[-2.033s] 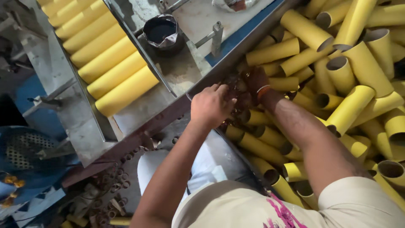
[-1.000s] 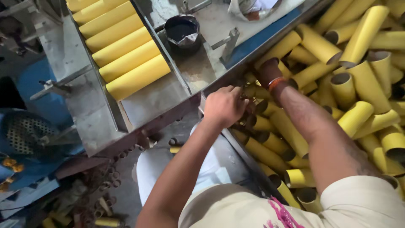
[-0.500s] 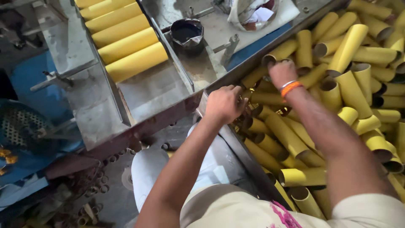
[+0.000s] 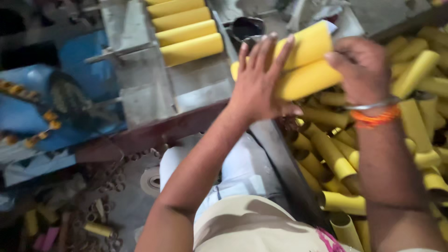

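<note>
Holding: two yellow tubes (image 4: 305, 65) lifted between both hands, one stacked on the other, above the edge of the bin.
Left hand (image 4: 259, 86): flat and spread, fingers (image 4: 261, 53) pressed against the near ends of the tubes; palm open, no closed grip, just pushing on the ends.
Right hand (image 4: 361, 67): wrapped round the far end of the tubes, fingers curled shut on them; an orange band and a metal bangle (image 4: 375, 112) sit on the wrist.
Tube pile (image 4: 336, 158): loose yellow tubes heaped in the bin below and to the right of the hands, lying every which way.
Tray row (image 4: 186, 30): four yellow tubes side by side on the grey metal bench (image 4: 144, 93), well apart from the hands.
Pot (image 4: 247, 28): small dark container just behind the held tubes.
</note>
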